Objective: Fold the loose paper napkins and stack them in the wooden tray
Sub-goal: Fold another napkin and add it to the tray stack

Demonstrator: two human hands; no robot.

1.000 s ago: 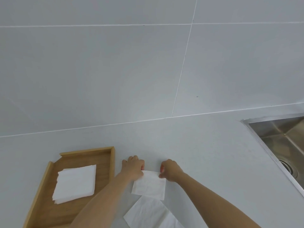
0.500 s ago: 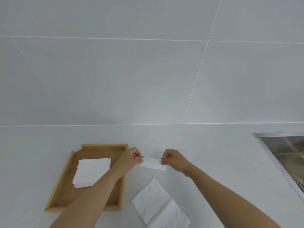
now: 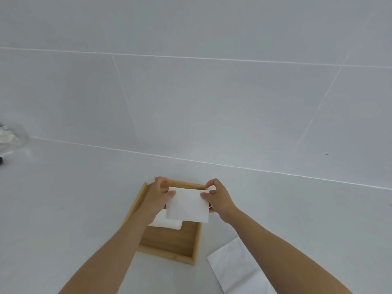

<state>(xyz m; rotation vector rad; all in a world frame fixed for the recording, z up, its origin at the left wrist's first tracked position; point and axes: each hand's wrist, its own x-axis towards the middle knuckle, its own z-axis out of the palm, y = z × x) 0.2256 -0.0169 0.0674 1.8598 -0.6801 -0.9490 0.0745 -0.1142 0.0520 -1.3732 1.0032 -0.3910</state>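
A folded white napkin (image 3: 186,205) hangs in the air above the wooden tray (image 3: 169,242). My left hand (image 3: 158,197) pinches its upper left corner and my right hand (image 3: 216,198) pinches its upper right corner. Under it, a stack of folded napkins (image 3: 167,222) lies in the tray, mostly hidden by the held napkin and my left forearm. A loose unfolded napkin (image 3: 235,268) lies flat on the counter to the right of the tray.
The white counter (image 3: 74,209) runs back to a white tiled wall (image 3: 191,92). A blurred clear object (image 3: 10,136) sits at the far left edge of the counter.
Both hands have carried the folded napkin left, from beside the tray to above it. The view has swung left, so the sink has left the frame.
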